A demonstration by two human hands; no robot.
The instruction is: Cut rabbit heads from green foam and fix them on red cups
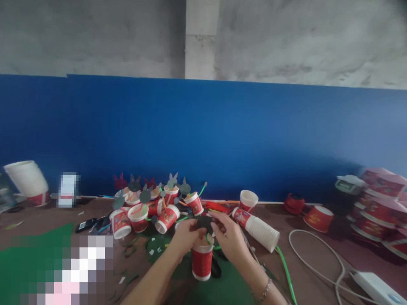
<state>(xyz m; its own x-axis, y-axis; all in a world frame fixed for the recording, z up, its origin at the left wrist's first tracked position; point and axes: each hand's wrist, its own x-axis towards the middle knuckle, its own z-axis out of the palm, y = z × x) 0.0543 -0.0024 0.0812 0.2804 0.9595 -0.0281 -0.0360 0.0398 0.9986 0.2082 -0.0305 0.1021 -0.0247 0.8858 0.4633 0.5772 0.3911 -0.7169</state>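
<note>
Over the brown tabletop (307, 271), the left hand (185, 236) and right hand (231, 237) pinch opposite edges of a dark disc (204, 223), each grip nearly closed, likely to steady it from both sides. It sits just above an upright red cup (202, 263), whose flat base seemingly frees both hands. Nested cups (259, 231) lie nearby.

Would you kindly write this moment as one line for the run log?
left hand: holds dark disc | right hand: fingers at its edge | below: red cup, upright | nearby: nested cups, lying over
</note>
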